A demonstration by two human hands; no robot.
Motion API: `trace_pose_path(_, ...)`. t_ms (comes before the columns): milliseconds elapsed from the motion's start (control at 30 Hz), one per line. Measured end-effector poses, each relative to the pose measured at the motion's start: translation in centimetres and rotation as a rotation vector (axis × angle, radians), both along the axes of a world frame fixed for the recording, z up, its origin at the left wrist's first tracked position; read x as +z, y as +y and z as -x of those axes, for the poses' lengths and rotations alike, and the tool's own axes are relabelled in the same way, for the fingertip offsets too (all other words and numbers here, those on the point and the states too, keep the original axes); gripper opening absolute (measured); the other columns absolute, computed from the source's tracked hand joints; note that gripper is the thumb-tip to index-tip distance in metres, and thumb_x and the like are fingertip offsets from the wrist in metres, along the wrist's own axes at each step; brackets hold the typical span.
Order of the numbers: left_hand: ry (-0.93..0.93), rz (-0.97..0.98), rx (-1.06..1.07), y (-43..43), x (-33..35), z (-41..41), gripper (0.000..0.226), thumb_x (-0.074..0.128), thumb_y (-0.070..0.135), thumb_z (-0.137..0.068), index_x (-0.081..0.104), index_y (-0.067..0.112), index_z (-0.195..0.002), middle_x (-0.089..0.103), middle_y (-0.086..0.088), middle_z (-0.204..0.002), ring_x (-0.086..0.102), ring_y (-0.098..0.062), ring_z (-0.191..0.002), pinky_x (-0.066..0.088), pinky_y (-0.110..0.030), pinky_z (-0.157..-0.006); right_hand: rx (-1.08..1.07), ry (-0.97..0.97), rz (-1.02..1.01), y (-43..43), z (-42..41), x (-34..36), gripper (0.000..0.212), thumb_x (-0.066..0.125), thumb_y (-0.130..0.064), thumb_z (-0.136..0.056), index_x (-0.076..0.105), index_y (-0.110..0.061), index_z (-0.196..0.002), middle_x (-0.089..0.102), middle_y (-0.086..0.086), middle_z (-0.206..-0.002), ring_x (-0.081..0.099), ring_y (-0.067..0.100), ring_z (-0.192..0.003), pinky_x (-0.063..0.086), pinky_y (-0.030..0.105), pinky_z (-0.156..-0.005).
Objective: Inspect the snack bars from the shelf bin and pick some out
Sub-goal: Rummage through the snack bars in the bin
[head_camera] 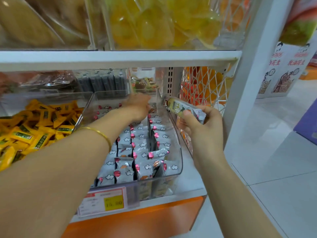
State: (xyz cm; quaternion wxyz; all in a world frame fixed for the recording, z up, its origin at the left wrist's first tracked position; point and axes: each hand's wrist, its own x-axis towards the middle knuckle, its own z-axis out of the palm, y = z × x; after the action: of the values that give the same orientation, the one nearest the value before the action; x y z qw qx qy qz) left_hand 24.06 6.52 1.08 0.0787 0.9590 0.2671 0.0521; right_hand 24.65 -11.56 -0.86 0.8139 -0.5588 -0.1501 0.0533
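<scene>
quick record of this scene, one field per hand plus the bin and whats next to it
left hand: in the far end of the bin, over the bars; grip blurred
right hand: grips the held bar
held bar: tilted, just right of the bin
bin: clear, packed with grey bars
left of bin: yellow packets
bin front: price tag

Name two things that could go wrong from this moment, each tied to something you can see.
1. The right hand pinches the snack bar by one end, outside the clear bin; it could slip and drop to the floor.
2. The left hand reaches to the back of the bin, above upright rows of bars; pulling one out might topple its neighbours.
</scene>
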Motion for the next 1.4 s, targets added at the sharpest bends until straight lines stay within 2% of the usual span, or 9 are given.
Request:
trace_pose_path(267, -0.035, 0.026, -0.088, 1.2, -1.0, -2.0, 0.025, 0.051, 0.028, -0.093, 0.049, 0.023, -0.069, 0.058, -0.009, -0.105, 0.05, -0.031, -0.108, 0.036, -0.05, -0.099, -0.007, -0.075, 0.055, 1.0, -0.4, 0.4, 0.024, 0.062, -0.006, -0.087, 0.048, -0.025, -0.093, 0.059, 0.01, -0.106, 0.065, 0.024, -0.095, 0.057, 0.032, -0.078)
trace_pose_path(400, -0.017, 0.125, -0.163, 1.8, -1.2, -2.0, 0.017, 0.055, 0.026, -0.091, 0.067, 0.017, -0.098, 0.065, 0.001, -0.108, 0.055, -0.021, -0.105, 0.038, -0.048, -0.1, -0.095, -0.246, 0.209, 1.6, -0.8, 0.8, 0.025, 0.063, -0.011, -0.086, 0.049, -0.022, -0.103, 0.06, 0.001, -0.102, 0.06, 0.011, -0.093, 0.051, 0.028, -0.084)
trace_pose_path(467, -0.027, 0.132, -0.184, 2.1, -1.3, -1.7, 0.013, 0.056, 0.026, -0.091, 0.067, 0.019, -0.094, 0.063, 0.006, -0.096, 0.056, -0.019, -0.099, 0.037, -0.047, -0.1, -0.137, -0.372, 0.278, 2.1, -1.3, 1.3, 0.026, 0.063, -0.01, -0.085, 0.049, -0.02, -0.105, 0.057, -0.012, -0.092, 0.054, -0.008, -0.083, 0.042, 0.007, -0.075)
trace_pose_path(633, -0.039, 0.09, -0.162, 3.3, -0.8, -0.7, 0.013, 0.056, 0.029, -0.09, 0.067, 0.024, -0.096, 0.065, 0.005, -0.104, 0.056, -0.02, -0.101, 0.038, -0.047, -0.099, -0.072, -0.741, 0.557, 5.4, -4.3, 3.7, 0.02, 0.061, 0.0, -0.079, 0.057, -0.003, -0.098, 0.051, -0.013, -0.072, 0.053, -0.014, -0.072, 0.035, 0.001, -0.06)
trace_pose_path(767, 0.018, 0.135, -0.187, 3.2, -0.7, -0.5, 0.021, 0.051, 0.028, -0.093, 0.068, 0.026, -0.105, 0.064, 0.004, -0.116, 0.056, -0.022, -0.107, 0.037, -0.047, -0.1, 0.113, -1.068, 1.217, 10.0, -6.7, 4.3, 0.036, 0.055, -0.013, -0.086, 0.05, -0.013, -0.121, 0.061, 0.015, -0.105, 0.057, 0.032, -0.104, 0.047, 0.034, -0.076)
trace_pose_path(900, 0.064, 0.089, -0.159, 3.1, -1.0, 0.1, 0.023, 0.045, 0.03, -0.094, 0.061, 0.026, -0.11, 0.061, 0.005, -0.119, 0.054, -0.02, -0.11, 0.04, -0.042, -0.098, 0.134, -1.314, 1.412, 12.2, -7.5, 4.2, 0.029, 0.056, -0.017, -0.09, 0.054, -0.01, -0.118, 0.062, 0.01, -0.113, 0.056, 0.03, -0.11, 0.042, 0.036, -0.091)
trace_pose_path(1000, -0.014, 0.151, -0.121, 3.0, -0.7, 0.8, 0.017, 0.049, 0.018, -0.091, 0.052, 0.023, -0.107, 0.06, 0.002, -0.109, 0.055, -0.021, -0.105, 0.042, -0.041, -0.095, 0.171, -1.42, 1.5, 13.4, -7.9, 4.7, 0.016, 0.054, -0.021, -0.091, 0.061, -0.014, -0.103, 0.062, 0.004, -0.109, 0.055, 0.024, -0.108, 0.036, 0.036, -0.1)
trace_pose_path(1100, -0.157, 0.196, -0.108, 3.1, 0.1, 1.4, 0.017, 0.046, 0.002, -0.087, 0.049, 0.017, -0.095, 0.056, 0.0, -0.094, 0.055, -0.02, -0.093, 0.045, -0.033, -0.079, 0.387, -1.318, 1.553, 14.4, -8.2, 4.5, 0.004, 0.054, -0.019, -0.092, 0.055, -0.017, -0.089, 0.057, -0.001, -0.089, 0.056, 0.019, -0.088, 0.047, 0.032, -0.082)
trace_pose_path(1400, -0.241, 0.246, -0.016, 3.3, 0.9, 3.2, 0.017, 0.048, 0.001, -0.089, 0.052, 0.013, -0.1, 0.052, -0.003, -0.104, 0.051, -0.016, -0.089, 0.035, -0.023, -0.066, 0.429, -1.46, 1.752, 15.5, -7.5, 4.4, 0.021, 0.053, -0.008, -0.093, 0.059, -0.011, -0.113, 0.058, -0.002, -0.084, 0.057, 0.016, -0.072, 0.051, 0.029, -0.064)
